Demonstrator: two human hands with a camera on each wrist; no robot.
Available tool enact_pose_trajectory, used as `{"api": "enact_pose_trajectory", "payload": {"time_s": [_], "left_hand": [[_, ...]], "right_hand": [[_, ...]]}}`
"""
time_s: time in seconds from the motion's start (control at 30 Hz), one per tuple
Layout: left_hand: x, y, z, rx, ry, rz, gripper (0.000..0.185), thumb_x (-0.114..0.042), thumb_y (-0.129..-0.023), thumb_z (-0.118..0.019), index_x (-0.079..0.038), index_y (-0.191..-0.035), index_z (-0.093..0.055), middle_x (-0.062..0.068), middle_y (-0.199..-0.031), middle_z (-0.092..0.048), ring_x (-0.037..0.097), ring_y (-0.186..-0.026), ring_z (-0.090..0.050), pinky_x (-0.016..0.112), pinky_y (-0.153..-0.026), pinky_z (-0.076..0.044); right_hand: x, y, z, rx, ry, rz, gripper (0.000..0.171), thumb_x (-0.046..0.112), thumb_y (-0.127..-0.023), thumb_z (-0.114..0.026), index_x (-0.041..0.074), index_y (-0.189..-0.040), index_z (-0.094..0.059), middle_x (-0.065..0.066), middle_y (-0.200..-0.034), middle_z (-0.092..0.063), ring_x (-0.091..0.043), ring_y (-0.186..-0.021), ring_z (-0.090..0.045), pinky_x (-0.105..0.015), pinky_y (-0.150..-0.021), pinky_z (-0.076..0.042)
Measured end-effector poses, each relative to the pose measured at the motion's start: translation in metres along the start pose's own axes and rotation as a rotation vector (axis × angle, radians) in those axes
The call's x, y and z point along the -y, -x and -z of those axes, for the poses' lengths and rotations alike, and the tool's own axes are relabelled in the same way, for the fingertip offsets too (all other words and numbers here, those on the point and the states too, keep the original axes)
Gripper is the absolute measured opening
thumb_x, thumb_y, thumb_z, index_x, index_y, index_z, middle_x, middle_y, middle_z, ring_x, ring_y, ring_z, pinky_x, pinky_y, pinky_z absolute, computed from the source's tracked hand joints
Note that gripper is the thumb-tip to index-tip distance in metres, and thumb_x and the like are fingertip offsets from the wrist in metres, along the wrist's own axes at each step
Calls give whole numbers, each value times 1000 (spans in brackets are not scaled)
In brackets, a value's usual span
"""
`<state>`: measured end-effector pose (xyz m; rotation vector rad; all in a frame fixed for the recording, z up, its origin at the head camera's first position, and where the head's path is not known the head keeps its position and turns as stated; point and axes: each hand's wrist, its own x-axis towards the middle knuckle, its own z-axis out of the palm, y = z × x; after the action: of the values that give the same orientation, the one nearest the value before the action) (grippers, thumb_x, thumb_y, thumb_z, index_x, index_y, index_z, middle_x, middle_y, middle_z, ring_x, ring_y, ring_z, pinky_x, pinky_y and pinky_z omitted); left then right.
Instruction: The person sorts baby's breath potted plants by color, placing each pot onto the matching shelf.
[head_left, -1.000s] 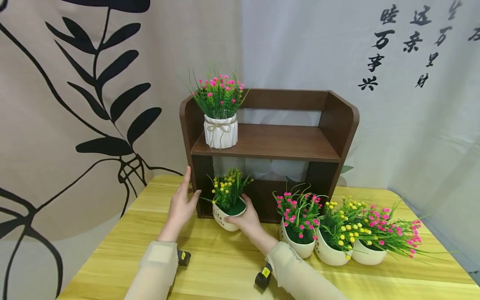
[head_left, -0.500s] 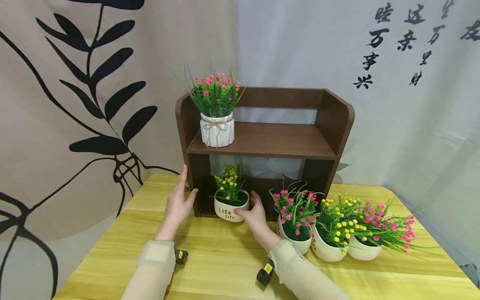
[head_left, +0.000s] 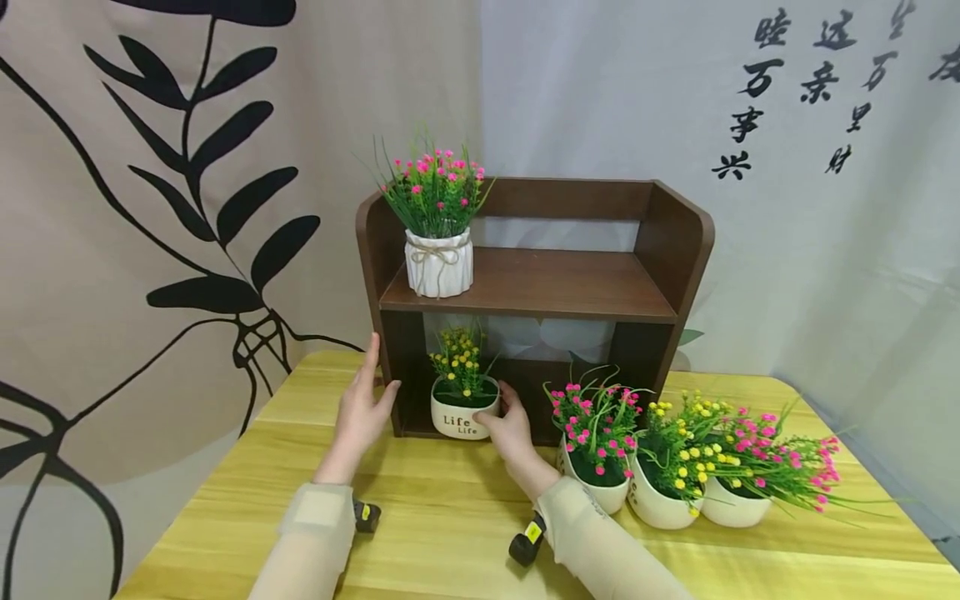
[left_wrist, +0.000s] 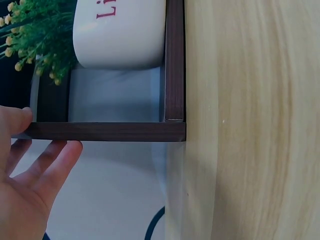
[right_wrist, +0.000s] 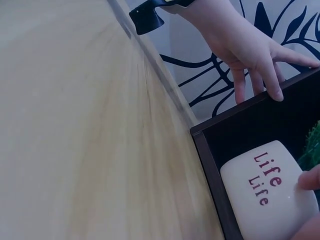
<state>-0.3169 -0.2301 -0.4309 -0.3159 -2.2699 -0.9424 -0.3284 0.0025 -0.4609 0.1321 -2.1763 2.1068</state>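
My right hand [head_left: 512,432] holds a white flower pot [head_left: 456,422] by its right side, thumb on the front. "Life" is lettered on the pot, and yellow artificial flowers [head_left: 459,357] grow from it. It sits upright at the front of the lower left compartment of a dark brown two-tier shelf [head_left: 562,279]. With my left hand [head_left: 360,421] I grip the shelf's left side panel [left_wrist: 105,131], the thumb inside and the fingers along the outside. The right wrist view shows the pot [right_wrist: 267,200] just behind the shelf's bottom front edge.
A white pot [head_left: 441,271] with a twine bow and pink flowers stands on the upper shelf, at left. On the wooden table [head_left: 442,533], to the right, are three white pots, with pink [head_left: 600,433], yellow [head_left: 686,450] and pink flowers [head_left: 783,454]. A printed curtain hangs behind.
The pot in my right hand has gone from tilted before the shelf to upright in the lower compartment, its lettering turned to the front. My left hand stays on the side panel.
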Motion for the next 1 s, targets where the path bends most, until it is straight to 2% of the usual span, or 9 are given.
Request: {"api": "enact_pose_trajectory", "payload": {"time_s": [0.1,0.3,0.57,0.87,1.0], "left_hand": [[0,1,0,2,-3,8,90,-5,-92,-65,-31,-157,-9,19,-152,-33,17,-45,-45,31,-42,-36],[-2,0,1,18,9,25,87,-8,-94,-63,-33,-157,-7,14,-154,-32,16,-45,-48,34,-48,-42],[-4,1,2,35,21,56,88,-8,-95,-62,-35,-157,-6,16,-154,-31,11,-36,-34,29,-39,-36],[-3,1,1,24,23,43,88,-8,-95,-62,-35,-157,-6,17,-152,-33,9,-38,-35,27,-37,-36],[-1,1,1,22,20,38,88,-8,-95,-63,-35,-157,-6,17,-152,-33,17,-37,-37,27,-36,-36]], "right_hand": [[0,-1,-4,16,-8,-1,74,0,-80,-65,-7,-146,-32,-27,-142,-42,-39,-129,-40,-50,-104,-35],[1,-5,-13,19,-31,1,74,0,-80,-64,-5,-147,-32,-26,-143,-42,-38,-131,-40,-49,-105,-35],[1,-8,-22,39,-54,-15,76,-1,-80,-63,-5,-148,-30,-26,-143,-40,-38,-130,-40,-50,-104,-34],[6,-9,-28,53,-54,-35,77,0,-81,-63,-5,-149,-27,-26,-148,-35,-40,-134,-35,-52,-105,-32],[5,-12,-31,55,-49,-36,76,1,-81,-63,-3,-149,-29,-25,-148,-36,-38,-134,-36,-50,-106,-32]]}}
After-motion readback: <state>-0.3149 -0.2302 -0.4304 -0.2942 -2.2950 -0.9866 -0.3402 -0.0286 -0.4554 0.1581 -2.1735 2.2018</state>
